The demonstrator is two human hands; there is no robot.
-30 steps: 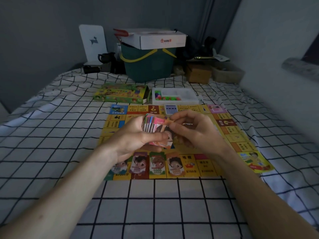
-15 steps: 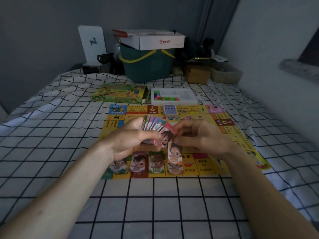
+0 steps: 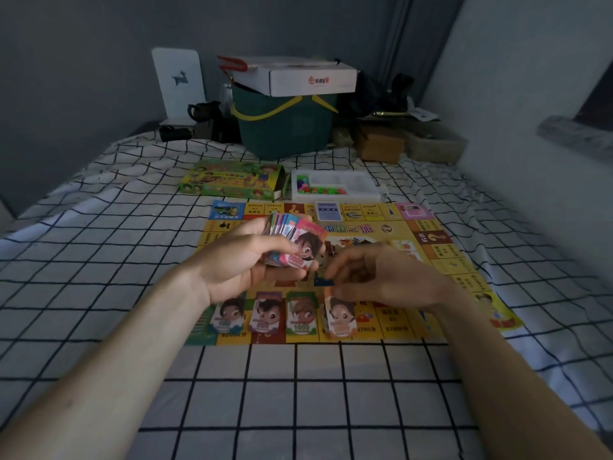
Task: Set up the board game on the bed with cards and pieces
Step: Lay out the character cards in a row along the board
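yellow game board (image 3: 444,260), black-gridded white bedsheet (image 3: 99,247), dark green bin (image 3: 285,127)

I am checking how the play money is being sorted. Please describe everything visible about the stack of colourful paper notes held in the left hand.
The stack of colourful paper notes is a thick, slightly fanned bundle, with pink, blue and green edges showing at the top. The front note is pink, with a cartoon child's face and the number 5000. The left hand grips it, thumb across the front, tilted above the yellow game board. The right hand is beside it, not touching.
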